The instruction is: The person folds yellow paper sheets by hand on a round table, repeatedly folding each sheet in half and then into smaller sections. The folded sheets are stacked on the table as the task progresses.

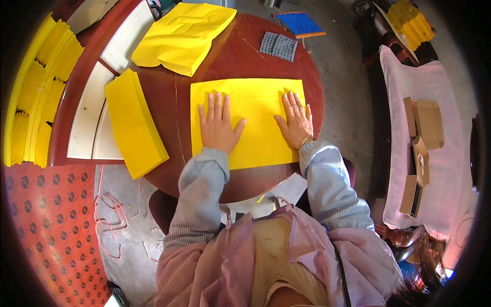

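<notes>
A flat yellow sheet point(258, 123) lies on the round dark-red table point(245, 185) right in front of me. Palm down, my left hand point(221, 123) rests on its left part with the fingers stretched out and the thumb apart. On the right edge of the sheet lies my right hand point(296, 120), also flat, its fingers pointing away from me. Neither hand grips anything. Left of the sheet is a neat stack of folded yellow sheets point(135, 123). Farther off, a larger creased yellow sheet point(184, 38) is spread at the table's far left edge.
A grey knobbly mat point(279, 46) sits at the table's far right, near a blue-topped stool point(300, 24). Tall yellow stacks point(36, 97) stand at far left. Open cardboard boxes point(428, 123) lie on a pink-covered bench point(404, 77) at right.
</notes>
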A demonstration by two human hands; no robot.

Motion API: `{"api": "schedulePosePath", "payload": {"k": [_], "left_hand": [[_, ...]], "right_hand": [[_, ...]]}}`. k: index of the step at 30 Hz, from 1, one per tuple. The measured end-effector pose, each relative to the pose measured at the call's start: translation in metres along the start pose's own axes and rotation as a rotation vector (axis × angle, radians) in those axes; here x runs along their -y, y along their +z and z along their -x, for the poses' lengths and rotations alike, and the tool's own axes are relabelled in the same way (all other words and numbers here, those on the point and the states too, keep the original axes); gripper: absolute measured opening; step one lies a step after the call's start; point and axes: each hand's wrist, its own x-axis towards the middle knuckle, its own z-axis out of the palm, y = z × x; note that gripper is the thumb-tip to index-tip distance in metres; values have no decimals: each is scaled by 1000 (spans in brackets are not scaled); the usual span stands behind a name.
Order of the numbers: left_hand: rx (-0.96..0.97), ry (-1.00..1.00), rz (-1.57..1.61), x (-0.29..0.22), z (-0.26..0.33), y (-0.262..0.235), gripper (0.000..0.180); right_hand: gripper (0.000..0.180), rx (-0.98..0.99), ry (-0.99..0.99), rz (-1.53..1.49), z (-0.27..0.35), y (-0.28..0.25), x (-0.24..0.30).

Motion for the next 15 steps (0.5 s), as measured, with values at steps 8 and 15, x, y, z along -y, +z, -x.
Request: {"api": "schedulePosePath", "payload": {"k": [8, 15], "left_hand": [[64, 209, -39, 44, -17, 0, 84], [63, 220, -110, 39, -16, -7, 80]], "right_hand": [[77, -147, -119, 81, 39, 14, 1], [59, -390, -344, -173, -102, 4, -72]]}}
